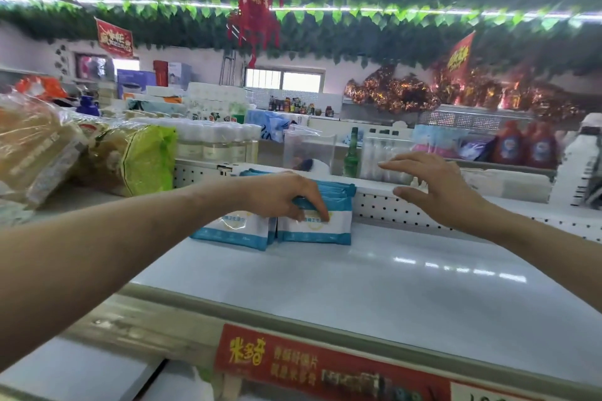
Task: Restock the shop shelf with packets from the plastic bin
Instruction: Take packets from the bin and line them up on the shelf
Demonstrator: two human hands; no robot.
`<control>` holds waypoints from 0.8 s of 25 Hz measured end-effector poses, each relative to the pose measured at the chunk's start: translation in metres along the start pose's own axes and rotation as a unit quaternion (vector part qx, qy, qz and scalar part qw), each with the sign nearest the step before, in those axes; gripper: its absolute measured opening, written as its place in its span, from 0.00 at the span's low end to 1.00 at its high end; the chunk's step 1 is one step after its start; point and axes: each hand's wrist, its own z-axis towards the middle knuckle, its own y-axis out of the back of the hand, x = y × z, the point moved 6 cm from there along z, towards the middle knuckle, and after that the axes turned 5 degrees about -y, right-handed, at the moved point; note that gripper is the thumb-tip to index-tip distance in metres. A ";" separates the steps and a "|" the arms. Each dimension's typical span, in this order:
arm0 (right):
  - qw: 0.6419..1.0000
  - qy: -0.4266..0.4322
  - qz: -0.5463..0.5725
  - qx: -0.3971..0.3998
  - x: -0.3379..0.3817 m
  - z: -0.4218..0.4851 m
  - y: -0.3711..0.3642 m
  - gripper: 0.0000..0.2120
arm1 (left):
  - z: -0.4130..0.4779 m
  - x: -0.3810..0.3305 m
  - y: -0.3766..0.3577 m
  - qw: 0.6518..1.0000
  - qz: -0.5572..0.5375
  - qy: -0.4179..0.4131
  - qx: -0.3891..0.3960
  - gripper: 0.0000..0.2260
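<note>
While packets (321, 233) stand on shelf (391, 273), left hand (285, 194) gripping

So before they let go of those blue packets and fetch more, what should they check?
1. Left hand grips the packets from above: ok.
2. Packets stand against the back panel: ok.
3. Right hand open, holding nothing: ok.
4. Bare shelf beside the packets for more: ok.
5. Plastic bin within reach: cannot tell, out of view.
</note>
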 end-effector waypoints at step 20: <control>0.951 0.234 0.172 0.103 0.272 0.065 -0.061 0.15 | -0.244 0.009 0.071 0.966 0.061 0.211 -0.137 0.12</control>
